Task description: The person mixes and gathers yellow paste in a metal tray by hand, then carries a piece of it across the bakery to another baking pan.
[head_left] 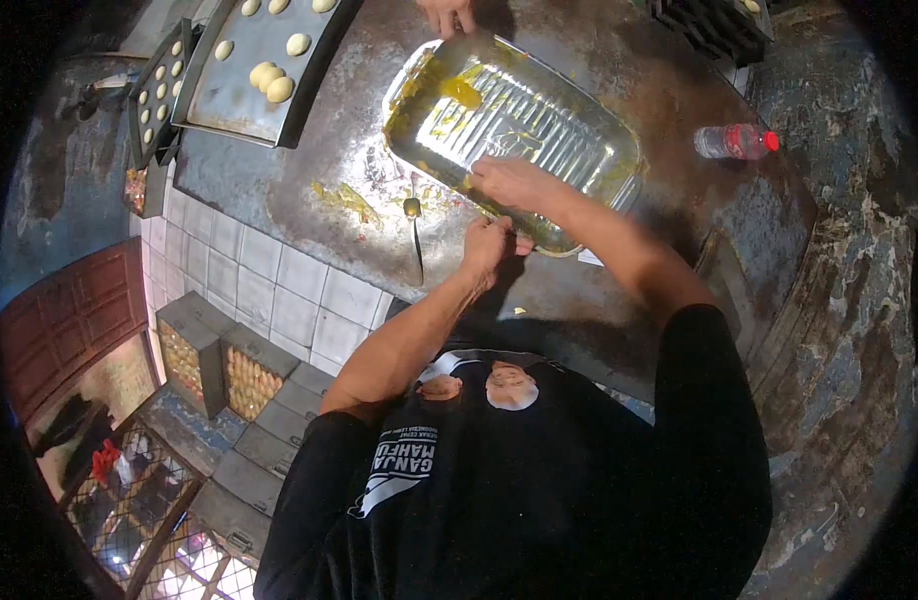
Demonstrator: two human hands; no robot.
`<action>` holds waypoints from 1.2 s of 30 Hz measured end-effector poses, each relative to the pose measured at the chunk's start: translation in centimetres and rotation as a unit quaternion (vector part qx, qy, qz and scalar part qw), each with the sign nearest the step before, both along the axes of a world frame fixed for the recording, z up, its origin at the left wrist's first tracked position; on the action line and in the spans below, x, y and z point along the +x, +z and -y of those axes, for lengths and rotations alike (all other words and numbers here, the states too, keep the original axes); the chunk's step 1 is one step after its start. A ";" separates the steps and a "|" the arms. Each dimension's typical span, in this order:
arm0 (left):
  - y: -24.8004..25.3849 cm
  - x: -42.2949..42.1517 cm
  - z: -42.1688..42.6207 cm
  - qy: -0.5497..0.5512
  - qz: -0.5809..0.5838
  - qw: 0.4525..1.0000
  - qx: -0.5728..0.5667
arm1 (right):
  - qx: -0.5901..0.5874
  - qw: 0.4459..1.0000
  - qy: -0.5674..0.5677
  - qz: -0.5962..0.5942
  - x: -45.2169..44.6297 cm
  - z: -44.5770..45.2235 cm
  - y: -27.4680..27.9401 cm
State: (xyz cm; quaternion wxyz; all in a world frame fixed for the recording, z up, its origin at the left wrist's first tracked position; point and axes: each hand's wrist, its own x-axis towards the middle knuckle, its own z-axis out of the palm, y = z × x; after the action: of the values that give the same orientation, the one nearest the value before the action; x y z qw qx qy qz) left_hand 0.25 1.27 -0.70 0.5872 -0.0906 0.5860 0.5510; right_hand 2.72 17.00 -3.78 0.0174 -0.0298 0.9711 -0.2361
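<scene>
Evidently for steadiness, left hand point(487, 248) clasps rim of shiny, yellow-smeared rectangular pan point(569, 130); right hand point(514, 184) curls inside, grasp indeterminable.

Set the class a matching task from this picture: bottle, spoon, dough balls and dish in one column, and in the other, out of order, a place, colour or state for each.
Column one
1. Bottle
2. Spoon
3. Dough balls
4. Dish

Column two
A. Pale and rounded, on a dark-rimmed tray
B. Has the right hand reaching inside it
C. Has a red cap
D. Lies on the table, to the left of the left hand

Right pairs: 1-C, 2-D, 3-A, 4-B
</scene>
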 end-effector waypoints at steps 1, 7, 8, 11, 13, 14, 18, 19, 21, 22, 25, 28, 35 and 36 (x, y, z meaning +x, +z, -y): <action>0.2 -0.1 0.0 -0.004 -0.001 1.000 0.002 | 0.036 0.999 -0.001 0.012 -0.3 0.4 -0.2; -0.1 -0.1 0.1 -0.003 -0.002 1.000 -0.004 | 0.090 0.995 0.015 0.050 0.1 0.9 1.2; -0.4 -0.1 0.3 0.004 0.001 1.000 0.003 | 0.088 0.995 0.016 0.050 -0.1 1.0 1.1; 0.6 0.0 0.1 0.001 0.001 1.000 -0.005 | 0.109 0.994 -0.010 0.032 -0.1 0.0 0.2; 0.4 -0.1 0.2 0.002 0.000 1.000 0.004 | 0.094 0.994 -0.063 0.001 0.0 -1.0 0.6; 0.3 0.0 0.4 0.003 0.000 1.000 0.012 | 0.095 0.993 -0.063 0.001 -0.1 -1.2 0.6; 0.9 -0.2 0.4 -0.003 -0.011 1.000 0.018 | 0.106 0.981 -0.162 0.023 0.6 -3.1 2.0; 1.0 -0.4 0.6 -0.025 -0.006 1.000 0.017 | 0.086 0.976 -0.201 0.015 1.2 -3.7 2.6; 1.7 -1.0 1.2 -0.050 0.001 0.999 0.019 | 0.027 0.975 -0.219 -0.018 2.2 -5.2 3.1; 2.6 -2.1 1.8 -0.181 -0.024 0.983 -0.006 | 0.029 0.975 -0.220 -0.018 2.6 -5.1 3.8; 5.0 -5.1 2.4 -0.371 -0.275 0.887 0.015 | -0.056 0.973 -0.196 -0.108 3.8 -4.1 4.1; 6.9 -7.5 0.5 -0.366 -0.575 0.731 0.038 | -0.004 0.977 -0.137 -0.166 3.6 -2.2 2.3; 6.8 -10.7 -2.1 -0.223 -0.735 0.637 0.063 | 0.110 0.992 -0.050 0.047 0.0 1.6 0.0; 6.5 -10.5 -1.3 -0.187 -0.717 0.668 0.067 | 0.113 0.991 -0.027 0.062 -0.3 1.7 -0.2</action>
State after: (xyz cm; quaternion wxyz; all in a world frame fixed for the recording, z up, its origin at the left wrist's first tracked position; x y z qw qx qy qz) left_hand -10.21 2.60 5.82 0.0814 0.4834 0.7927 0.3624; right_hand 2.43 15.33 -3.98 0.0746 0.0131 0.9891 -0.1265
